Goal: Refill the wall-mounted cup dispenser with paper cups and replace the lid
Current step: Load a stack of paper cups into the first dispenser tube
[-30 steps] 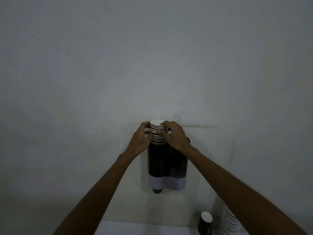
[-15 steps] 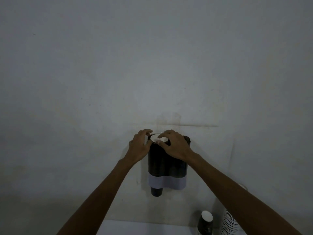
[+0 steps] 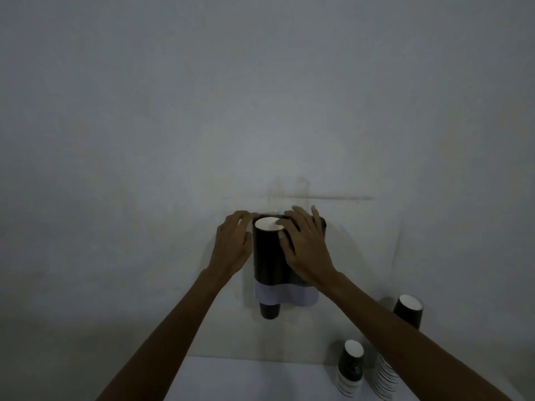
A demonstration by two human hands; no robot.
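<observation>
The dark cup dispenser (image 3: 269, 261) hangs on the wall with a pale band along its bottom. A stack of paper cups fills its left tube; the top cup's white base (image 3: 268, 223) shows at the rim, and one black cup (image 3: 269, 310) pokes out below. My left hand (image 3: 231, 247) rests beside the left tube, fingers spread. My right hand (image 3: 304, 247) lies over the dispenser's right side, fingers apart, a fingertip at the top cup's edge. No lid is in sight.
On the white table (image 3: 246, 380) below stand a short stack of upturned cups (image 3: 351, 369) and a taller stack (image 3: 386, 377) at the right, partly behind my right forearm. A single upturned black cup (image 3: 408, 309) sits higher at the right.
The stack of cups has sunk from standing well above the dispenser down into the left tube, flush with the rim. Both hands have loosened and spread their fingers.
</observation>
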